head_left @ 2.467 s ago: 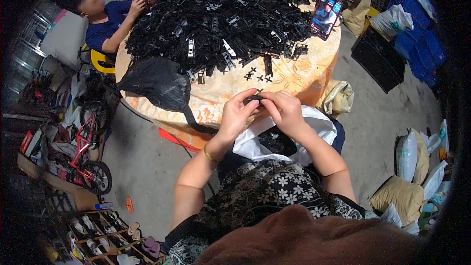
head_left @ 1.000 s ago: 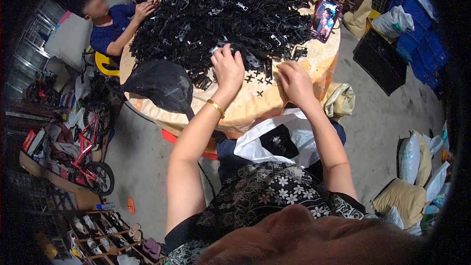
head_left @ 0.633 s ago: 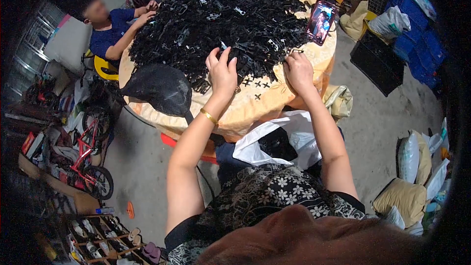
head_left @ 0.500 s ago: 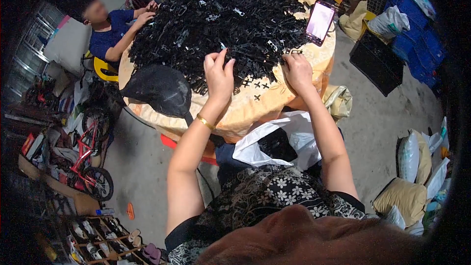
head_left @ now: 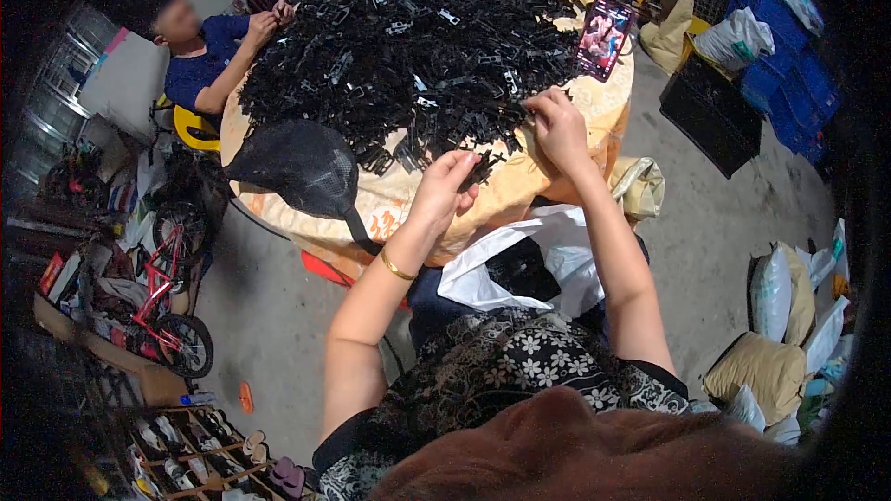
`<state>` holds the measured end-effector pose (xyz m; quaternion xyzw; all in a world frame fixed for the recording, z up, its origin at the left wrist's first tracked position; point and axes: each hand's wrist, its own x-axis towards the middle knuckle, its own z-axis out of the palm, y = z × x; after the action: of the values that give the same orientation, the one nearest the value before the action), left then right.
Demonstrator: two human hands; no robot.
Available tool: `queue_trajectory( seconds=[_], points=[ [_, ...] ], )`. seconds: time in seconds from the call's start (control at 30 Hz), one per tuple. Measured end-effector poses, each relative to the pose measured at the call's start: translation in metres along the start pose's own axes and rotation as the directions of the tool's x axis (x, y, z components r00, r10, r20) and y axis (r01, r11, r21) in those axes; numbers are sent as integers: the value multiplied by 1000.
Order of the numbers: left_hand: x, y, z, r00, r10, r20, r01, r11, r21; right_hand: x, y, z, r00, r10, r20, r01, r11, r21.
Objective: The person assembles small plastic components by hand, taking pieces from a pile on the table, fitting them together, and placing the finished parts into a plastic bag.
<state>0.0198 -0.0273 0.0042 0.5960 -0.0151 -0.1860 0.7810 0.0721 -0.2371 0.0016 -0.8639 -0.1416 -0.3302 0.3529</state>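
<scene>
A big heap of small black plastic pieces [head_left: 408, 46] covers most of a round table with an orange patterned cloth [head_left: 594, 102]. My left hand [head_left: 445, 190] is at the heap's near edge, its fingers curled around a few small black pieces [head_left: 483, 167]. To its right, my right hand [head_left: 561, 134] has thumb and fingertips pinched together at the heap's edge; what they hold, if anything, is too small to make out. In my lap, a white bag [head_left: 464, 274] lies open with black material inside.
A black mesh item with a strap [head_left: 297, 167] lies at the table's left. At the right edge stands a lit phone [head_left: 603, 37]. Across at the left, a person [head_left: 209, 60] handles pieces. Blue crates [head_left: 789, 83], a black crate [head_left: 710, 116] and sacks [head_left: 756, 376] stand on the right.
My left hand has come down and to the right, closing around cross-shaped pieces that lay loose on the cloth. My right hand has shifted slightly left and away from me. The phone's picture differs.
</scene>
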Motion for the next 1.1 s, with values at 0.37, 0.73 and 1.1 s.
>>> queue_trajectory(
  seconds=[0.37, 0.73, 1.1],
  points=[
    [-8, -10, 3, 981, 186, -62, -163, 950, 266, -20, -2, -4, 986, 54, 157, -38, 994, -103],
    [-28, 2, 9, 827, 554, 92, -304, 304, 903, -20, 3, -4, 983, 146, 110, -163, 973, 162],
    [-15, 11, -3, 981, 189, -45, -192, 979, -71, -31, -51, -5, 906, -404, 126, 352, 884, 308]
  ],
)
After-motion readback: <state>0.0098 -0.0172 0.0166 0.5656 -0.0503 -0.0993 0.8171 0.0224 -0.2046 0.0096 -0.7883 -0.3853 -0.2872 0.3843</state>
